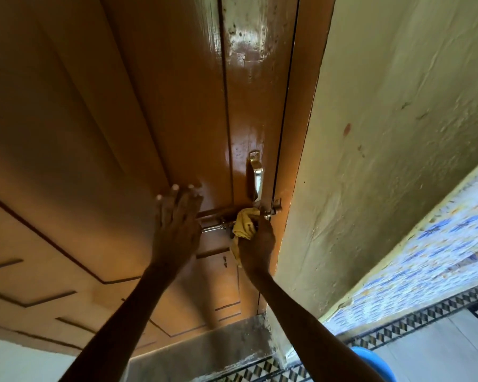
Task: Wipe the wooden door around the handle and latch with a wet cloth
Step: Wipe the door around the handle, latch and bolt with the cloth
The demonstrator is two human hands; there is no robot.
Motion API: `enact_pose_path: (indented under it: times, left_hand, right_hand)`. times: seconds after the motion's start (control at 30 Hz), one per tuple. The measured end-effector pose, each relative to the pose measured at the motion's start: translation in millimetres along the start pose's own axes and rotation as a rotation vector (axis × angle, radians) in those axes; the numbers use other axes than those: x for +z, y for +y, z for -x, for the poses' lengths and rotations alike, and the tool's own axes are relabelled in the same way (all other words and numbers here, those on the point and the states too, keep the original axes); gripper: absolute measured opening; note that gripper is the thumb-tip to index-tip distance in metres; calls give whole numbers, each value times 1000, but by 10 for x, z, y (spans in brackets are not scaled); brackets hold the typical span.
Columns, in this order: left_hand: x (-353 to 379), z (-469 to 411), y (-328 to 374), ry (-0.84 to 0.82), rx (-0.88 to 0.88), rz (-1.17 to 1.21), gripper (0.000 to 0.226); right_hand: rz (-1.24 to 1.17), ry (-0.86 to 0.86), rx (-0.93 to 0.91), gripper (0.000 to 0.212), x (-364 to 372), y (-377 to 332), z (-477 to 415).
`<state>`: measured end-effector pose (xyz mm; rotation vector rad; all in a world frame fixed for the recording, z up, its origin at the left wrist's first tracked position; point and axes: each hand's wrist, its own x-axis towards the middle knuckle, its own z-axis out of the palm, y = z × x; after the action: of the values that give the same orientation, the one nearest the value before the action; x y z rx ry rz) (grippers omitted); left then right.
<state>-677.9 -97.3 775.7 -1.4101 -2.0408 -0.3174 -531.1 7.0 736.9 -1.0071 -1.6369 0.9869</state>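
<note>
Door: the wooden door (138, 111) is brown and glossy, shut against its frame on the right, with a pale scuffed patch higher up that looks unwiped.
Handle: a metal pull handle (255, 172) stands upright just left of the door's edge, directly above the latch.
Latch: a sliding bolt latch (218, 216) runs across below the handle, its right end pushed through the staple at the frame.
Cloth: the yellow cloth (244, 224) is bunched against the latch's right half, touching the bolt, right under the handle's foot.
Right hand: the right hand (257, 245) is clenched around the cloth, pressing it onto the metal and wood there.
Left hand: the left hand (177, 224) lies flat and released on the door panel, left of the latch, fingers spread, holding nothing; it seems to steady the door.
Step, as I judge it: rubbing round the bolt and its brackets.
Doing it well: I'd say keep the left palm braced so the door doesn't rattle, and fold a corner of cloth to work into the gaps behind the bolt and round the staple.
Also: short strokes along the bolt, then up round the handle's base.
Risk: a loose cloth tail could snag on the bolt's knob.
</note>
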Motion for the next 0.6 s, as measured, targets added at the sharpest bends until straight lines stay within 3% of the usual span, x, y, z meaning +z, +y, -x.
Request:
enact_pose_path:
  times: [0.13,0.33,0.6]
  left_hand:
    - [128,-2,-290,-11,188,-170,70]
    - [315,21,-337,20,194,-194,84]
    - [404,5,-395,75,236,-257,108]
  right_hand:
    - [196,-96,-86,39,203,136,47]
    - [320,-177,-222,29,34,409,-8]
    - [122,-43,-101,20,76,269,25]
